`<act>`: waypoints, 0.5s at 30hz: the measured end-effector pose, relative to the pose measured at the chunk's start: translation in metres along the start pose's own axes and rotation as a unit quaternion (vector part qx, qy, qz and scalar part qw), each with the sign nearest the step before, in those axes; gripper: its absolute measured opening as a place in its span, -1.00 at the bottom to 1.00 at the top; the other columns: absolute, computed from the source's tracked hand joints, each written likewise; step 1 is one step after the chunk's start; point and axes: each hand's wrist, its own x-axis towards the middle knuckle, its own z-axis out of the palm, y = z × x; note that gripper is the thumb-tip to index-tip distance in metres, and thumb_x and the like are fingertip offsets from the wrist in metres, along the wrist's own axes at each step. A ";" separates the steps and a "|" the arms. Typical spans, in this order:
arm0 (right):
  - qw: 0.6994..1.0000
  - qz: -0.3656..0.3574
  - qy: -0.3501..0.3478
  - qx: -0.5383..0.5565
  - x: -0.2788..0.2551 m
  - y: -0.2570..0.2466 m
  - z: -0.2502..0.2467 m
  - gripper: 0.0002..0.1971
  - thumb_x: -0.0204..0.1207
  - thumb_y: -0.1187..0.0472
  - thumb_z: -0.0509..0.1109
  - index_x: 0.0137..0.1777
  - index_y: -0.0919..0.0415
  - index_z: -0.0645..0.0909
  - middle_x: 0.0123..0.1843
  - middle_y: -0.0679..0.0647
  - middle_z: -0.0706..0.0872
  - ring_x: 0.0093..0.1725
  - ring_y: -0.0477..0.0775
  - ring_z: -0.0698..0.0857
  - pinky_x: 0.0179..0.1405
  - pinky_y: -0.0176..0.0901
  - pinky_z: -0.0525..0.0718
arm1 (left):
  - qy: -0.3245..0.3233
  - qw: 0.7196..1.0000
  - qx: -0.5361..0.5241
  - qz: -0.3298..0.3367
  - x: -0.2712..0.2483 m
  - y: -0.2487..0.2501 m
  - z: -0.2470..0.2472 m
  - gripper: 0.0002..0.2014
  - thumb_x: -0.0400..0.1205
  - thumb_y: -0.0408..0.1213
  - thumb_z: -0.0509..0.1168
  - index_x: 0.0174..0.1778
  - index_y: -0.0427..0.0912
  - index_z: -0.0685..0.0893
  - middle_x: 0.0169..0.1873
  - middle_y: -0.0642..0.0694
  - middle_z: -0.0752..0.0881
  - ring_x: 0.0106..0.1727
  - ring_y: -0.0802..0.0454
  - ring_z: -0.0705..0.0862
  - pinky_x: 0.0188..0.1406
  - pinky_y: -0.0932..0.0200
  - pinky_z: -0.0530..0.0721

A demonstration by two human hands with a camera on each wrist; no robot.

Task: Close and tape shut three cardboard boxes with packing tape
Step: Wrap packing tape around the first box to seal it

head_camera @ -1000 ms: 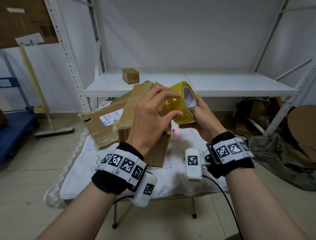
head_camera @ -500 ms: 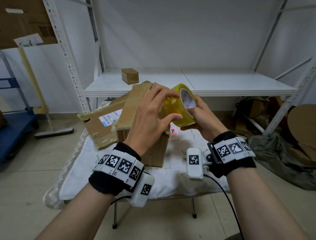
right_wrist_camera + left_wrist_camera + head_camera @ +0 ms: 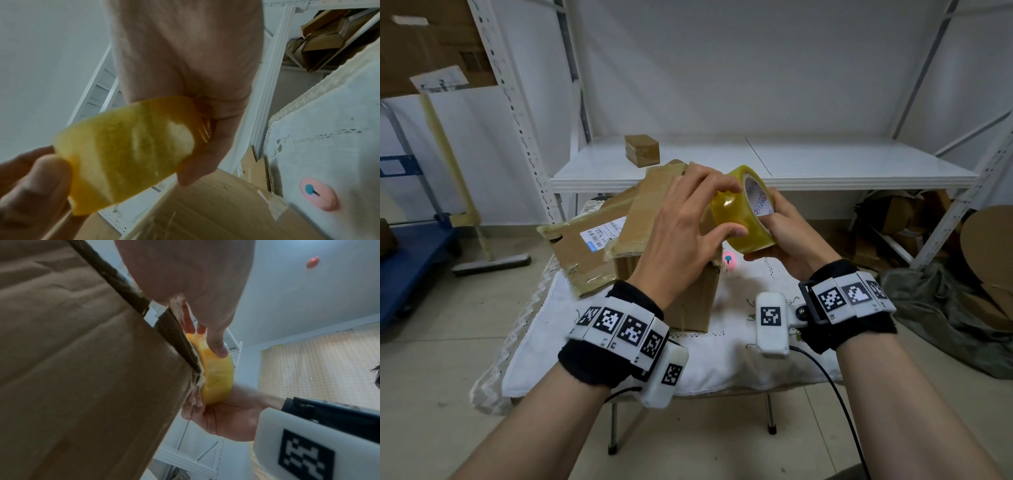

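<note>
While both hands are raised over the table (image 3: 722, 370), neither touches a box: the right hand (image 3: 787, 236) cradles the yellow tape roll (image 3: 743, 212) from below and behind, thumb through the core, so the roll stands on edge with its outer wrap facing the left hand (image 3: 681, 233). That hand pinches the wrap, fingertips at the roll's 12 o'clock and thumb at about 7 o'clock, seemingly feeling for the free end; no loose strip shows in any view, so the end is probably not yet lifted. Directly under the hands sits the open cardboard box (image 3: 688, 298), its flaps up and not yet folded. A flatter labelled box (image 3: 589, 246) leans against it at 10 o'clock. A small taped box (image 3: 642, 150) stands on the white shelf (image 3: 825, 164) at 12 o'clock, well apart, perhaps already done. Holding the roll close over the open box likely keeps the pull short once the end is found. Small pink object (image 3: 728, 258) lies on the cloth just right of the box.
</note>
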 end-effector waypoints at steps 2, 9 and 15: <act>1.000 0.002 -0.004 0.000 0.000 0.001 0.000 -0.52 0.71 0.41 0.23 0.58 0.03 0.42 0.37 0.24 0.62 -0.07 0.21 0.78 -0.48 -0.12 0.74 | 0.004 1.000 -0.010 -0.004 0.000 -0.001 0.001 -0.61 0.50 -0.15 0.57 0.18 -0.19 0.68 0.12 -0.04 0.61 0.13 0.12 0.49 0.11 0.16 0.58; 1.000 0.008 -0.009 -0.002 -0.002 0.003 0.000 -0.49 0.70 0.43 0.22 0.58 0.02 0.41 0.35 0.23 0.63 -0.12 0.17 0.78 -0.49 -0.13 0.73 | -0.013 0.998 -0.059 -0.032 0.002 -0.001 0.001 -0.61 0.46 -0.15 0.59 0.14 -0.15 0.68 0.10 0.04 0.58 0.10 0.06 0.54 0.08 0.10 0.61; 1.000 0.009 -0.002 0.005 -0.003 0.002 0.005 -0.53 0.72 0.40 0.23 0.57 0.03 0.42 0.22 0.11 0.66 -0.25 0.03 0.81 -0.49 -0.12 0.74 | -0.042 0.994 -0.086 -0.051 0.002 -0.003 0.001 -0.72 0.46 -0.17 0.58 -0.04 -0.13 0.66 0.11 0.02 0.51 0.19 -0.09 0.54 0.19 -0.09 0.60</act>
